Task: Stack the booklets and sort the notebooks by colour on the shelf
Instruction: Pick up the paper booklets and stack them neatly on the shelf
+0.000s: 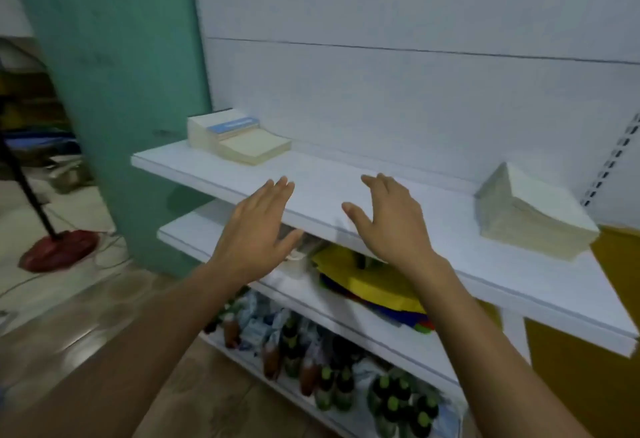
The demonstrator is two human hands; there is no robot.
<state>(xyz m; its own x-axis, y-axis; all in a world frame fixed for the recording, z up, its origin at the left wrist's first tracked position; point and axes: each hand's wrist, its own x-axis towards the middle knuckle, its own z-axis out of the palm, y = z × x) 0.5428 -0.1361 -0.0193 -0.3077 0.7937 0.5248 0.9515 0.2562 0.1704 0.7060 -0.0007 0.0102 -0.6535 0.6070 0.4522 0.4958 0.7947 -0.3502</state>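
The left hand (258, 226) is spread flat, fingers straight and close together, holding nothing. It hovers at the front edge of the top shelf (329, 170). The right hand (388, 219) is beside it with a gap between them, fingers loosely fanned and thumb out, also empty. Whether either palm touches the board cannot be told.

Further out on that shelf, the left booklet stack (239, 141) sits at the far left end. It is stepped, with a tall pale block behind, a blue-covered one (233, 124) in the middle and a lower cream pile in front. The right booklet stack (533, 212) stands well apart at the other end, its edges slightly skewed.

Below the hands, on the middle shelf (180, 236), lies a loose pile of coloured notebooks (374, 285). Yellow is on top, with blue, red and green edges poking out, all mixed and blurred. Green-capped bottles (346, 385) crowd the bottom shelf.

The booklets look largely stacked, though the left pile could be squared. The colour sorting seems not yet begun, so that is probably the bulk of what is left.
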